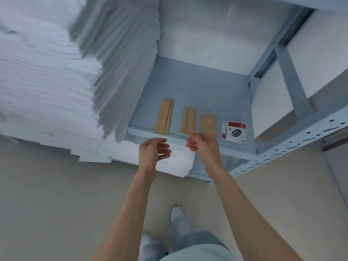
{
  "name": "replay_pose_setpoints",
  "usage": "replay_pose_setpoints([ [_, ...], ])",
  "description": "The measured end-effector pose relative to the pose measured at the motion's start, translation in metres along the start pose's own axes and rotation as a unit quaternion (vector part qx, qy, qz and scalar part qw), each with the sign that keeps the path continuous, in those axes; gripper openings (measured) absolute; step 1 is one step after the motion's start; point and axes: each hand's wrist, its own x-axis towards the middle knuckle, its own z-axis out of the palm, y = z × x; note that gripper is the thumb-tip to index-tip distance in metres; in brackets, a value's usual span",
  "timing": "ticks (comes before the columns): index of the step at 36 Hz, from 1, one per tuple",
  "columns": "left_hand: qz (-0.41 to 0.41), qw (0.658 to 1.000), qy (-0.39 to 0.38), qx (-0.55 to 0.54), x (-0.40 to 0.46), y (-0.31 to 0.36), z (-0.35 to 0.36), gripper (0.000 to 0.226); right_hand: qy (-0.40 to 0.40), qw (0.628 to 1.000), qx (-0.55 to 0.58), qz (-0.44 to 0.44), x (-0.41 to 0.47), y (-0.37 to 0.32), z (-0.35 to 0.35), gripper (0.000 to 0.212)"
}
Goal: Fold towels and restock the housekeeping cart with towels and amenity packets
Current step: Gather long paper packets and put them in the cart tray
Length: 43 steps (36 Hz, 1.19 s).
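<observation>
Three tan amenity packets lie in a row near the front of a grey metal shelf (197, 91): the left one (164, 116), the middle one (188, 120) and the right one (207, 123). A white and red packet (234, 132) lies to their right. My right hand (202, 146) hovers at the shelf's front edge, fingertips pinched at the near end of the middle packet. My left hand (153, 152) is open in front of the shelf edge, holding nothing. A tall stack of folded white towels (47, 87) fills the shelf's left side.
A folded white towel (178, 161) lies on the lower shelf under my hands. A perforated upright post (301, 142) frames the rack at the right. Beige floor and my shoes (177, 213) are below.
</observation>
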Motion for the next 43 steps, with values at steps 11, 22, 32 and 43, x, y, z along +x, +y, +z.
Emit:
replay_pose_setpoints([
  [11, -0.029, 0.986, 0.045, 0.159, 0.086, -0.011, 0.003, 0.023, 0.002, 0.995, -0.066, 0.071, 0.075, 0.025, 0.02, 0.003],
  [22, -0.042, 0.942, 0.082, 0.324, 0.16, -0.011, 0.016, 0.045, -0.059, 0.957, -0.277, 0.058, 0.161, 0.034, 0.036, 0.014],
  [32, 0.076, 0.851, 0.073, 0.515, 0.232, -0.045, 0.052, 0.071, -0.058, 0.862, -0.503, -0.003, 0.223, 0.066, 0.07, 0.068],
  [43, 0.134, 0.751, 0.075, 0.642, 0.253, -0.069, 0.07, 0.054, 0.032, 0.766, -0.636, -0.09, 0.223, 0.097, 0.073, 0.049],
])
